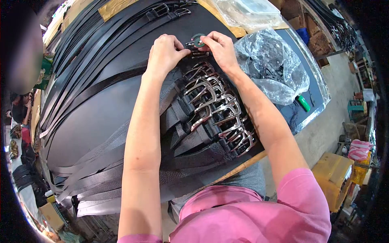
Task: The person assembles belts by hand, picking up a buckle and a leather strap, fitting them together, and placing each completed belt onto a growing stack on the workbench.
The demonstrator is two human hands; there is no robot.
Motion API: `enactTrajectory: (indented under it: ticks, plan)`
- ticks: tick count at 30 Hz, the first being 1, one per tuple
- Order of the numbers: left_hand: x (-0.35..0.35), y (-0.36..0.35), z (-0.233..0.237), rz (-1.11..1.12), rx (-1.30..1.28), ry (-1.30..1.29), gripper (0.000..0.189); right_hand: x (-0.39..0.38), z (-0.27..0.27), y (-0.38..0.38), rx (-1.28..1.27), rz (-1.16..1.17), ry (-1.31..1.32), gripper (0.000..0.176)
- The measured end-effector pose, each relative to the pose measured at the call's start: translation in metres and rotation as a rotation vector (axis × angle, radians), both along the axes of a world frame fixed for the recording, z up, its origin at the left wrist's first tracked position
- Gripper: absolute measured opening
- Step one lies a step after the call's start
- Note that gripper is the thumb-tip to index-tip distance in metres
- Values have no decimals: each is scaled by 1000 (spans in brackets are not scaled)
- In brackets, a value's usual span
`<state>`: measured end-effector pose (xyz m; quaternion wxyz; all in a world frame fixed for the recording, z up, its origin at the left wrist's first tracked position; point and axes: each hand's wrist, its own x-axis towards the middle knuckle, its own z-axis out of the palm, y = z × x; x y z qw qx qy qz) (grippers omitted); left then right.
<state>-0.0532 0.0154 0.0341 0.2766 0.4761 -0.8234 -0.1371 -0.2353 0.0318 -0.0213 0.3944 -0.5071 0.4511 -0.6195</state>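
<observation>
Near the far side of the table, my left hand (165,55) is closed, its thumb and fingers pinching a black leather belt (121,77) close to the buckle end. My right hand (221,49) is closed too, with thumb and forefinger on a small dark green disc (198,40) held over that belt's buckle. The disc's exact kind does not show. Just below both hands lies a pile of belts with silver buckles (210,95), several rows deep, their straps running off to the left.
Beyond my right hand, a see-through plastic bag (275,65) of small black pieces rests on the table, a green lighter-like object (303,103) beside it. More black straps (85,44) lie at the far left. A yellow container (332,178) stands on the floor at right.
</observation>
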Motion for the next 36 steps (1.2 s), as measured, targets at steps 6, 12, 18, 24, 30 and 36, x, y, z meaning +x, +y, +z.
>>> enactTrajectory:
  ticks: [6,12,18,24,30,36]
  plan:
    - [-5,2,-1,19,-9,-75,23,0,3,5,-59,-79,266,19]
    - [7,-16,-12,23,368,178,27,3,9,7,-127,-88,435,22]
    - [6,-14,-12,28,379,179,28,4,10,8,-118,-90,494,24]
    - [7,-14,-11,23,382,170,28,4,12,8,-121,-91,518,24]
    - [9,-10,-3,24,489,205,27,5,11,8,-127,-95,513,23]
    - [33,-11,15,-54,661,249,28,8,11,9,-168,-4,469,20]
